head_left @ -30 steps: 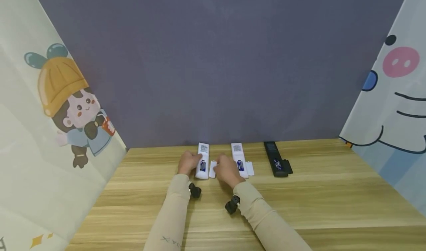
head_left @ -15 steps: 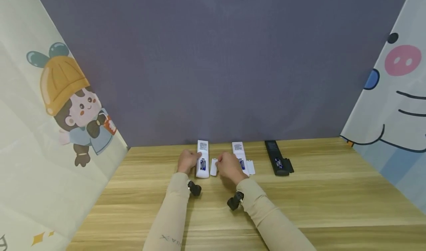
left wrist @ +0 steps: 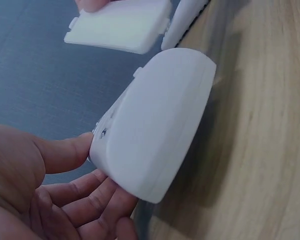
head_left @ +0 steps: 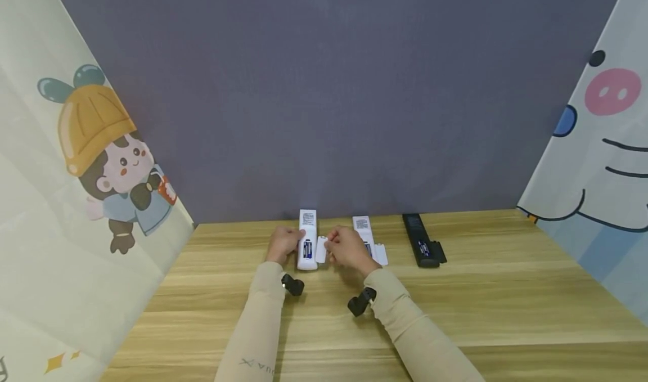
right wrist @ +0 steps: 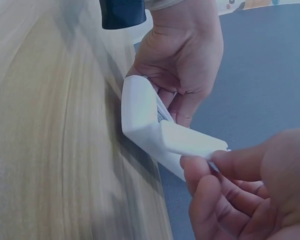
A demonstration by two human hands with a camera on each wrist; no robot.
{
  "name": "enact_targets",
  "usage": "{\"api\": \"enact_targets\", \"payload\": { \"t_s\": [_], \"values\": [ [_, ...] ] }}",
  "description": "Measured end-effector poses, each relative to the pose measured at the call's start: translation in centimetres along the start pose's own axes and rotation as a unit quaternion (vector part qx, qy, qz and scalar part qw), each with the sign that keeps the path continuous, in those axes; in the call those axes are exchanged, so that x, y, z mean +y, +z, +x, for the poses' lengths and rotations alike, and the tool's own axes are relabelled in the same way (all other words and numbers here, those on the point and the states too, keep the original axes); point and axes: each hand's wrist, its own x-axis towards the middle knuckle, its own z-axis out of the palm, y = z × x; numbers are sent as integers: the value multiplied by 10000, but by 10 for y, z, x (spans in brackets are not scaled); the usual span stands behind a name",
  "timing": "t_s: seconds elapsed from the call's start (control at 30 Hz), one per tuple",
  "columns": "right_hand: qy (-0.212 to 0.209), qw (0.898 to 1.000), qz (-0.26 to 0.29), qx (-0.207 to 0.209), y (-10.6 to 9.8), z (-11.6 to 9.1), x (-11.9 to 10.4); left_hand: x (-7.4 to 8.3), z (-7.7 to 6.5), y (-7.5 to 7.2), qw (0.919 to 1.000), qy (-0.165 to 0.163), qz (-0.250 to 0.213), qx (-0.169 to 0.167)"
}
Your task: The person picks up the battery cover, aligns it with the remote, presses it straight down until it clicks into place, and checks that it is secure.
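My left hand (head_left: 283, 244) grips a white remote control (head_left: 307, 224) by its left side, thumb on the back face and fingers curled at the underside in the left wrist view. The remote's back faces up, its battery bay uncovered with blue batteries (head_left: 307, 250) inside. Between thumb and fingers of my right hand (head_left: 349, 250) is a white battery cover (head_left: 321, 249), pinched by its right edge. In the right wrist view the cover (right wrist: 192, 140) stands at a slant close against the remote (right wrist: 140, 107), overlapping it. The left wrist view shows the cover (left wrist: 117, 25) raised beside the remote's right side.
A second white remote (head_left: 361, 225), partly behind my right hand, lies with a loose white cover (head_left: 381, 254) at its right. Farther right are a black remote (head_left: 416, 233) and its black cover (head_left: 437, 252). A grey wall panel (head_left: 334, 100) rises behind the wooden table (head_left: 481, 303).
My right hand has lifted the white cover from the table and brought it left against the remote. The remote in my left hand has shifted slightly away from me.
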Motion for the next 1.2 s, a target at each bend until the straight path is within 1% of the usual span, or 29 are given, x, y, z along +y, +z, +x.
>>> {"api": "enact_targets", "payload": {
  "t_s": [0.1, 0.43, 0.6, 0.83, 1.0, 1.2],
  "values": [
    [-46, 9999, 158, 35, -1, 1, 0, 2, -2, 0, 9999, 70, -94, -7],
    [26, 9987, 494, 137, 1, 2, -3, 7, -4, -2, 9988, -2, -479, -68],
    [-75, 9980, 564, 276, 2, 2, -4, 9, -5, -3, 9984, 1, -550, -145],
    [-293, 9963, 712, 392, 5, 2, -3, 10, -7, -2, 9984, -10, -544, -166],
    [-414, 9945, 875, 405, 6, 3, -3, 12, -7, -1, 9990, 78, -391, -189],
    [-534, 9941, 845, 431, 7, 3, -2, 12, -7, -1, 9993, 161, -287, -188]
  ]
}}
